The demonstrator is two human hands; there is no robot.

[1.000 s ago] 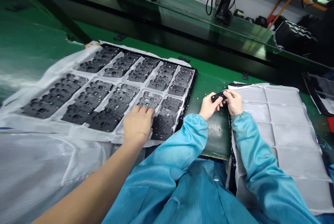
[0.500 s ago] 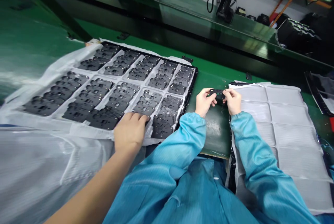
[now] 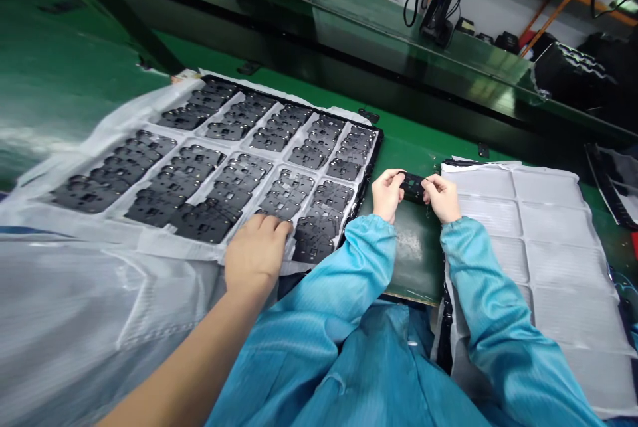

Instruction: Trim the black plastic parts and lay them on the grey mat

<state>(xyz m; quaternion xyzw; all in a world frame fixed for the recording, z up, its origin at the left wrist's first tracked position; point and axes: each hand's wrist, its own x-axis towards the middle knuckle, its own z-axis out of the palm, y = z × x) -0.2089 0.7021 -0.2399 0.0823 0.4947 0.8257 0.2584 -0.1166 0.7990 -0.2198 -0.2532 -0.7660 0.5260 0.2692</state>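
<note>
A small flat black plate with cut-outs (image 3: 413, 186) is held up over the green table between my two hands. My left hand (image 3: 387, 194) pinches its left end, and my right hand (image 3: 442, 197) grips the right end with thumb and fingertips. To the left lies a tray (image 3: 187, 141) lined with white sheet, its compartments filled with overlapping black plates of a similar look. A second tray under a white sheet (image 3: 543, 214) stands right beside my right forearm.
A co-worker's bare hand (image 3: 259, 248) rests at the near edge of the left tray. Behind the trays runs a long dark green raised ledge (image 3: 349, 35). Small black pieces (image 3: 369, 115) lie along the table's back. Another tray edge (image 3: 611, 184) shows at far right.
The black plate has turned slightly in my fingers, showing more of its face. My left fingers have shifted on its end. The whole view has moved a little.
</note>
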